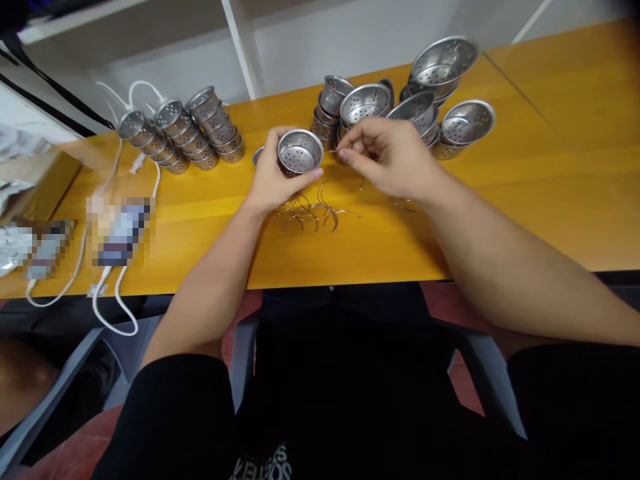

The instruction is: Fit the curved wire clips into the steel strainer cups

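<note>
My left hand [270, 179] is wrapped round a small perforated metal cup [300, 152], its open mouth tilted up toward me. Just right of the rim, my right hand [393, 157] pinches a thin piece of wire [333, 151] between thumb and finger. Whether the wire touches the cup I cannot tell. On the tabletop below the cup lies a loose pile of thin curved wires [315, 213]. Another metal cup [257, 156] is partly hidden behind my left hand.
Stacks of perforated cups [203, 130] stand at the back left. Larger perforated cups [469, 123] are stacked behind and right of my right hand. A phone [125, 233] with a white cable lies on the wooden table [200, 247]. Another person's leg shows at lower left.
</note>
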Available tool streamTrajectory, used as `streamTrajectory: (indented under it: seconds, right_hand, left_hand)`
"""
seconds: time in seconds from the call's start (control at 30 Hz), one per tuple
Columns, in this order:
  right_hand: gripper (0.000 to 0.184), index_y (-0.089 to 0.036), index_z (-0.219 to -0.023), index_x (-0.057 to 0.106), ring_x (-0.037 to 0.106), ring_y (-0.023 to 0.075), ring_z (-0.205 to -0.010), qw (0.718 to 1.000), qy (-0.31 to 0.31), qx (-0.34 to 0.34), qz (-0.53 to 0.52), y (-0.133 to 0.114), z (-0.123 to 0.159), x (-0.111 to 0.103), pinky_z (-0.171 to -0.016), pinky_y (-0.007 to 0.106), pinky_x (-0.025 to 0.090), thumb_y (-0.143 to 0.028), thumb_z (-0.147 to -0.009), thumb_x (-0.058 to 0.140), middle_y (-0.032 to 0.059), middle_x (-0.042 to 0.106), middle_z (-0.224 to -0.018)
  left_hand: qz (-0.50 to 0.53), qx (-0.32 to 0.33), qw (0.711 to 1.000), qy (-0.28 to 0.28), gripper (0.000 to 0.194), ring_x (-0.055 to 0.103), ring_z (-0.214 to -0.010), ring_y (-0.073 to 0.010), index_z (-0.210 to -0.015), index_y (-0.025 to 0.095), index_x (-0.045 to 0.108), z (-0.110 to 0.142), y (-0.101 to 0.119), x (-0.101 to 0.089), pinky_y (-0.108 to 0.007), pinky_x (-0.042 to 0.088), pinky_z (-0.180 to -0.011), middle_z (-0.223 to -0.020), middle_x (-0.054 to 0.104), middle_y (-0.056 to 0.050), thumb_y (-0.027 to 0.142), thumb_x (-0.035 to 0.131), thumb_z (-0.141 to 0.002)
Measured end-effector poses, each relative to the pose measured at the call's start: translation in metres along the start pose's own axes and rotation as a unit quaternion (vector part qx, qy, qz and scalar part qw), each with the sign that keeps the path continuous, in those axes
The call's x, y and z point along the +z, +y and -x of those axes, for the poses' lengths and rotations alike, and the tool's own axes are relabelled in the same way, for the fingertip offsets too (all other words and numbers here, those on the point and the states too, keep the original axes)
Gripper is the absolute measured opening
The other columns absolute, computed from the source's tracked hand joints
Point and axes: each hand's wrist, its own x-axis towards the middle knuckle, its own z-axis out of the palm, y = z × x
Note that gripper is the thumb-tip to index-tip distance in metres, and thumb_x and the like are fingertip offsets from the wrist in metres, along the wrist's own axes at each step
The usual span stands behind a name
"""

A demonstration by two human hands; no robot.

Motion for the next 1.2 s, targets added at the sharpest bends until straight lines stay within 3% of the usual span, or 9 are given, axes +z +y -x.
streamTrajectory:
  seconds: [0.13, 0.33, 0.47, 0.57, 0.67, 0.83, 0.9, 1.03, 1.2]
  right_hand:
    - [0.061, -0.038, -0.107, 0.078, 0.061, 0.0307, -0.081, 0.999, 0.037, -0.001, -0.022, 0.002, -0.002, 0.006, -0.083, 0.056, 0.067, -0.098, -0.104, 0.088, 0.0036, 0.073, -0.089]
    - [0.062, -0.038, -0.102, 0.074, 0.051, 0.0257, -0.072, 0.997, 0.054, -0.017, -0.055, 0.004, -0.004, 0.010, -0.075, 0.051, 0.054, -0.098, -0.106, 0.087, -0.0006, 0.063, -0.080]
    - [0.060, -0.042, -0.108, 0.073, 0.058, 0.0328, -0.083, 0.998, 0.039, 0.042, -0.014, -0.008, -0.003, 0.005, -0.081, 0.055, 0.057, -0.101, -0.102, 0.085, 0.0017, 0.066, -0.081]
    - [0.065, -0.041, -0.105, 0.064, 0.059, 0.0347, -0.089, 0.996, 0.018, 0.085, 0.013, -0.020, -0.002, 0.002, -0.086, 0.056, 0.057, -0.102, -0.099, 0.084, 0.0033, 0.068, -0.086]
    - [0.067, -0.039, -0.102, 0.056, 0.057, 0.0324, -0.086, 0.997, 0.017, 0.079, 0.010, -0.026, -0.002, 0.002, -0.085, 0.054, 0.055, -0.101, -0.100, 0.082, 0.0036, 0.066, -0.089]
    - [0.057, -0.037, -0.103, 0.059, 0.056, 0.0297, -0.084, 0.998, 0.023, 0.063, 0.005, -0.023, -0.002, 0.004, -0.084, 0.052, 0.057, -0.088, -0.107, 0.084, 0.0037, 0.070, -0.090]
    - [0.055, -0.036, -0.103, 0.061, 0.056, 0.0288, -0.083, 0.998, 0.020, 0.059, 0.006, -0.022, -0.001, 0.004, -0.083, 0.052, 0.057, -0.085, -0.107, 0.085, 0.0043, 0.071, -0.091]
    - [0.060, -0.038, -0.109, 0.068, 0.059, 0.0341, -0.092, 0.997, 0.015, 0.079, 0.013, -0.021, -0.001, 0.004, -0.090, 0.056, 0.058, -0.096, -0.104, 0.080, 0.0063, 0.073, -0.092]
    - [0.056, -0.039, -0.102, 0.063, 0.056, 0.0329, -0.086, 0.997, 0.023, 0.075, -0.003, -0.022, -0.002, 0.005, -0.087, 0.055, 0.054, -0.089, -0.101, 0.087, 0.0057, 0.069, -0.091]
  left_hand:
    - [0.015, -0.001, 1.000, -0.005, 0.118, 0.081, -0.145, -0.0384, -0.165, 0.036, 0.054, 0.002, 0.004, 0.011, -0.061, 0.064, -0.134, -0.153, 0.074, -0.010, 0.109, 0.096, -0.083]
    - [0.044, 0.005, 0.999, -0.011, 0.115, 0.079, -0.150, -0.0387, -0.168, 0.038, 0.051, 0.003, 0.001, 0.022, -0.061, 0.065, -0.136, -0.158, 0.071, -0.010, 0.106, 0.096, -0.086]
    - [0.056, -0.006, 0.998, -0.015, 0.109, 0.080, -0.150, -0.0362, -0.171, 0.038, 0.046, 0.006, 0.000, 0.025, -0.059, 0.068, -0.134, -0.158, 0.069, -0.011, 0.105, 0.088, -0.095]
    - [0.051, -0.025, 0.998, -0.015, 0.108, 0.081, -0.152, -0.0363, -0.170, 0.037, 0.046, 0.008, 0.009, 0.026, -0.058, 0.070, -0.132, -0.160, 0.070, -0.012, 0.102, 0.090, -0.096]
    - [0.039, -0.041, 0.998, -0.017, 0.105, 0.081, -0.153, -0.0367, -0.168, 0.038, 0.050, 0.008, 0.021, 0.026, -0.058, 0.071, -0.132, -0.159, 0.071, -0.011, 0.098, 0.096, -0.095]
    - [0.013, -0.056, 0.998, -0.009, 0.098, 0.086, -0.146, -0.0362, -0.158, 0.035, 0.059, 0.007, 0.033, 0.026, -0.060, 0.073, -0.130, -0.146, 0.076, -0.007, 0.091, 0.104, -0.092]
    - [0.010, -0.063, 0.998, -0.006, 0.099, 0.087, -0.145, -0.0363, -0.158, 0.034, 0.059, 0.006, 0.032, 0.026, -0.059, 0.073, -0.130, -0.145, 0.077, -0.008, 0.090, 0.106, -0.091]
    - [0.017, -0.053, 0.998, -0.004, 0.108, 0.084, -0.151, -0.0375, -0.163, 0.034, 0.055, 0.007, 0.026, 0.027, -0.057, 0.072, -0.132, -0.156, 0.076, -0.011, 0.088, 0.110, -0.088]
    - [0.022, -0.047, 0.998, -0.024, 0.101, 0.082, -0.157, -0.0371, -0.172, 0.035, 0.049, 0.008, 0.021, 0.036, -0.056, 0.072, -0.134, -0.163, 0.072, -0.012, 0.081, 0.103, -0.100]
